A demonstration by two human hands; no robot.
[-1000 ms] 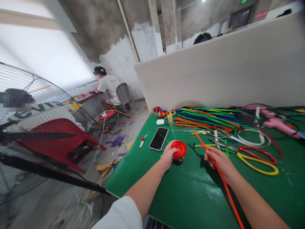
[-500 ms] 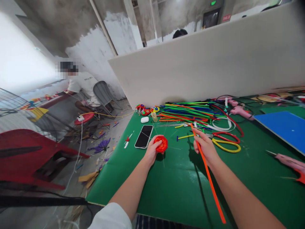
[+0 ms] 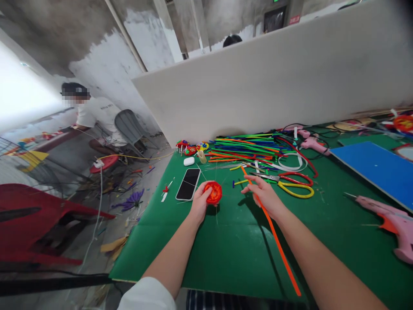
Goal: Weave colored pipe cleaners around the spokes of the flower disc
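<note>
My left hand [image 3: 200,200] pinches a round red coil [image 3: 214,193] by its edge; the coil looks wound from fuzzy pipe cleaner. Farther right, my right hand [image 3: 263,196] holds a long orange pipe cleaner [image 3: 279,243], which slants from the fingertips down toward the table's front edge. Some fingers of that hand are spread. Just beyond it lie scissors [image 3: 295,185] with one red and one yellow handle. A short yellow pipe cleaner with a blue end [image 3: 240,183] rests between the hands. Behind is a pile of multicoloured pipe cleaners [image 3: 245,147].
A phone [image 3: 188,185] and a white case [image 3: 189,161] lie left on the green table [image 3: 193,267]. Pink glue guns [image 3: 382,211] and a blue board [image 3: 374,168] are at right. A pale partition [image 3: 258,94] stands behind. One person [image 3: 103,116] sits far left.
The view has shifted slightly to the right. My right hand has come a little nearer the coil with the orange pipe cleaner, its fingers spreading more. The left hand keeps its hold.
</note>
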